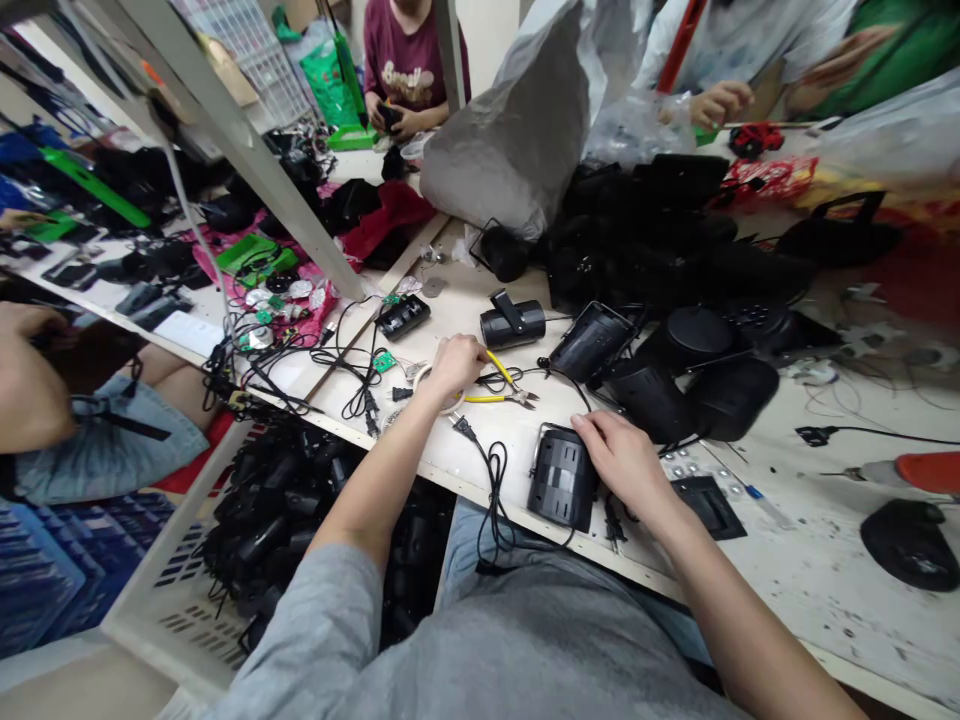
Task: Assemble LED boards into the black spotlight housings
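My left hand [456,366] is over the bench with its fingers curled downward, and the fingertips are partly hidden. Right beside those fingers lie yellow-handled cutters [517,396], jaws pointing right, handles spread. A pale ring [452,406] shows partly under this hand. My right hand [619,455] grips the upper right edge of a black slotted housing [561,475], which stands at the bench's front edge. From the housing, a black cable with a plug [465,428] loops to the left and hangs over the edge.
Black housings [697,390] are piled right and behind. A red-bodied power tool [926,472] lies far right. A white crate [176,600] of black parts stands below left. A slanted post [262,150] rises at left. Other people sit opposite and at left.
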Tool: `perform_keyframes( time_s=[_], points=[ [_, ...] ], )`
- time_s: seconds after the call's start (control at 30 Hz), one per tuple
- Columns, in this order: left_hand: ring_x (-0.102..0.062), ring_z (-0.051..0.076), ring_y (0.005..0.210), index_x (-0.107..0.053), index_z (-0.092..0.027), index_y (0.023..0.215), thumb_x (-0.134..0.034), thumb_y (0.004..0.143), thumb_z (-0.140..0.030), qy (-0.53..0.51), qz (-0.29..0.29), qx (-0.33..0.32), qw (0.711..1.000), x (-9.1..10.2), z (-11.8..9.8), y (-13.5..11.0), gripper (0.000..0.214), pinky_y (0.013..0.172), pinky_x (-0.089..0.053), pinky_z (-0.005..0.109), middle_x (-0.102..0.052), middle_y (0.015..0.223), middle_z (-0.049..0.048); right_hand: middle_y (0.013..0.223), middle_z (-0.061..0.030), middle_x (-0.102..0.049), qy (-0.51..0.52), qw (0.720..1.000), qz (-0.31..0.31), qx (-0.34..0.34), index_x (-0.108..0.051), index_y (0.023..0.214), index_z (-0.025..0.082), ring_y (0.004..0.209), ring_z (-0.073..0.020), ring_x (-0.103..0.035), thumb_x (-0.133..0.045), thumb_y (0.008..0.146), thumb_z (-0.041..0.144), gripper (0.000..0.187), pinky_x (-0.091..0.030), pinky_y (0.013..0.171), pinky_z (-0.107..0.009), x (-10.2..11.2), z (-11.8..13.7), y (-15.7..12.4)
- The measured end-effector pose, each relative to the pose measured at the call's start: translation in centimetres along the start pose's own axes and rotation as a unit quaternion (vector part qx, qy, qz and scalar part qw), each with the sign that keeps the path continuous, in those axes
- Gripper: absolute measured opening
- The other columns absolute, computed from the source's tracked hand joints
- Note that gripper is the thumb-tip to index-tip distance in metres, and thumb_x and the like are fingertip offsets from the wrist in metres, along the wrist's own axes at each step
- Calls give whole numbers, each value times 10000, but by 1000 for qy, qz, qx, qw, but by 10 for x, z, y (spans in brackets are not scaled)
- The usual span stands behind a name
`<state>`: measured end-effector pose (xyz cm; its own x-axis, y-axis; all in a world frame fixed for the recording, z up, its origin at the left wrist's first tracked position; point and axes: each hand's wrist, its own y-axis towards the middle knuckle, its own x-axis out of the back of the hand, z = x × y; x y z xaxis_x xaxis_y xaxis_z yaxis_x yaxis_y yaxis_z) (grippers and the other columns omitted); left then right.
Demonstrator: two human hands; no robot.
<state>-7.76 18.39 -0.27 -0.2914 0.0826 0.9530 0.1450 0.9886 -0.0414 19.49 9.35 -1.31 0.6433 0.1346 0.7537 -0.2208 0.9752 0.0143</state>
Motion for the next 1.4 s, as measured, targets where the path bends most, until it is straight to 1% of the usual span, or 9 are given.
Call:
perform_keyframes(
  time_s=[0.27, 0.43, 0.6, 0.7, 0.87, 1.03, 1.1, 1.17, 1.4],
  points=[
    [-679, 237, 939, -809, -216, 940, -639, 836, -205, -10, 16, -43, 999, -4, 2, 1, 199, 838, -507, 310, -751, 1033, 77, 990, -109, -679, 2, 996, -72, 59, -674, 968, 206, 984, -266, -659, -495, 984, 450, 303, -538, 930, -423, 9, 6, -25],
    [-679, 267, 899, -775, -198, 874, -582, 849, -291, 8, 1, -54, 998, -7, 1, 5, 217, 794, -505, 344, -741, 1002, 101, 976, -91, -697, 18, 985, -113, 131, -665, 1009, 209, 959, -230, -678, -539, 992, 333, 178, -575, 884, -390, 19, 14, -45],
    [-664, 268, 886, -690, -194, 818, -498, 852, -397, 46, 30, -100, 993, -7, 4, 10, 281, 785, -495, 342, -719, 934, 107, 925, -68, -719, 37, 976, -179, 121, -676, 962, 211, 908, -196, -694, -558, 981, 254, 127, -585, 833, -346, 35, 9, -69],
    [-650, 255, 830, -633, -205, 770, -480, 821, -401, 51, 55, -99, 992, -4, 2, 13, 254, 764, -491, 331, -705, 885, 101, 892, -63, -725, 53, 975, -202, 73, -693, 913, 217, 870, -190, -694, -550, 978, 282, 170, -576, 810, -334, 49, -6, -81],
    [-618, 234, 753, -548, -226, 703, -519, 773, -348, 39, 83, -75, 993, 12, -1, 16, 143, 731, -484, 319, -684, 807, 79, 898, -76, -730, 38, 964, -227, -135, -698, 855, 212, 783, -200, -674, -542, 903, 346, 211, -556, 763, -341, 73, -57, -84],
    [-585, 196, 687, -563, -230, 758, -574, 806, -354, -61, -43, -6, 997, 36, -4, 0, 133, 697, -482, 325, -630, 708, -8, 857, -61, -754, 31, 949, -209, -235, -710, 786, 199, 737, -199, -667, -596, 766, 250, 127, -537, 793, -353, 78, -94, -63],
    [-615, 183, 714, -598, -234, 795, -665, 794, -423, -199, -119, -7, 973, 34, -16, -16, 201, 707, -512, 330, -660, 749, -28, 826, -54, -761, 29, 943, -193, -269, -726, 780, 198, 744, -200, -675, -612, 754, 248, 128, -525, 789, -335, 75, -95, -50],
    [-653, 188, 721, -594, -228, 768, -807, 694, -451, -385, -172, -16, 907, 24, -34, -38, 317, 705, -553, 347, -689, 755, -24, 793, -55, -765, 27, 936, -175, -303, -739, 777, 197, 749, -208, -684, -636, 751, 267, 127, -509, 768, -317, 72, -90, -38],
    [-723, 160, 679, -630, -193, 814, -931, 602, -454, -642, -121, 26, 757, -34, -86, -108, 451, 680, -591, 290, -719, 703, 1, 826, -144, -760, -38, 911, -140, -385, -734, 758, 178, 753, -264, -646, -680, 723, 361, 193, -423, 685, -345, 70, -71, -19]
  ],
)
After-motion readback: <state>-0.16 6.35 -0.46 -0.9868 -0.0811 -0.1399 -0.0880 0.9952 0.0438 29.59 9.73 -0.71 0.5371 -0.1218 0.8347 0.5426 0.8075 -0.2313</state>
